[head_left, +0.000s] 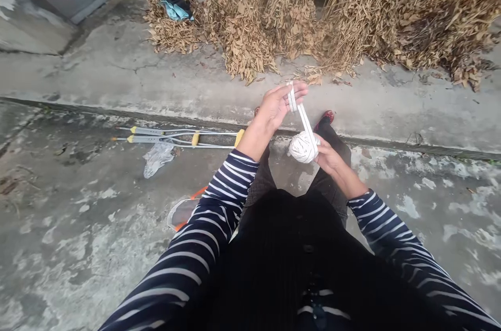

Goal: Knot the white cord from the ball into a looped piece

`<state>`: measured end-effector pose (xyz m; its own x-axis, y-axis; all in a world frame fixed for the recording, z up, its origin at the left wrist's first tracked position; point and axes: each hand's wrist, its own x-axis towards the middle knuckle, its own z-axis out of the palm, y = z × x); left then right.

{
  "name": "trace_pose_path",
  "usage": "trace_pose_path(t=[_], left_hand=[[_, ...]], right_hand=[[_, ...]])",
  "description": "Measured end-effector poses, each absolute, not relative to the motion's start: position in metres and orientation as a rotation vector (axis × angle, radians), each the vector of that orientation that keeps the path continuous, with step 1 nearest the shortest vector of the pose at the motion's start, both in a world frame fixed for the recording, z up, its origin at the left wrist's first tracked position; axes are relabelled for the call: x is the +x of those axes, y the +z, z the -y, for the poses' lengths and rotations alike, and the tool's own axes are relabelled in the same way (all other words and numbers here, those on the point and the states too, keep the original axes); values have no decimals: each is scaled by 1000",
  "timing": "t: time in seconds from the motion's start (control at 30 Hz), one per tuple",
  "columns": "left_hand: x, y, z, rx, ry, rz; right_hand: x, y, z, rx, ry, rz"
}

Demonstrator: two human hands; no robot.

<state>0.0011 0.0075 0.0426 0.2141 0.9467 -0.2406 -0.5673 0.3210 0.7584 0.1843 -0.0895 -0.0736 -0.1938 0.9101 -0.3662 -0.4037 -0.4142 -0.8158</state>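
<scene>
The left hand (278, 105) is raised, fingers pressed together with a flat white strip (304, 118) looped round them. Just below, over the lap, the right hand (332, 160) cups the wound ball (301, 147) the strip runs into. It looks light, soft and limp, best gripped flat across the fingers, since the ball may unravel. Crutches (177, 138) lie on the concrete floor (78, 226) and dried plant bundles (250, 33) stand beyond.

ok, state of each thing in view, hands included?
strip: taut, looped round left hand fingers
ball: wound, held in right hand
crutches: lying flat
plastic bag: crumpled, lying flat
dried stalks: bundled, standing upright
</scene>
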Motion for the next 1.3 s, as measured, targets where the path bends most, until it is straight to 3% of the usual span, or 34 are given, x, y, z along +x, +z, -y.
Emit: trace_pose_path(t=[0.47,0.77,1.03,1.3], left_hand=[[-15,-59,-6,492,1088,-1015],[8,-131,52,452,712,-1150],[-17,-136,75,221,776,-976],[-25,-141,79,99,980,-1035]], right_hand=[[181,-56,128,-979,1776,740],[183,-61,108,-1054,1685,739],[190,-82,88,-1184,1510,590],[182,-76,96,-1096,1626,551]])
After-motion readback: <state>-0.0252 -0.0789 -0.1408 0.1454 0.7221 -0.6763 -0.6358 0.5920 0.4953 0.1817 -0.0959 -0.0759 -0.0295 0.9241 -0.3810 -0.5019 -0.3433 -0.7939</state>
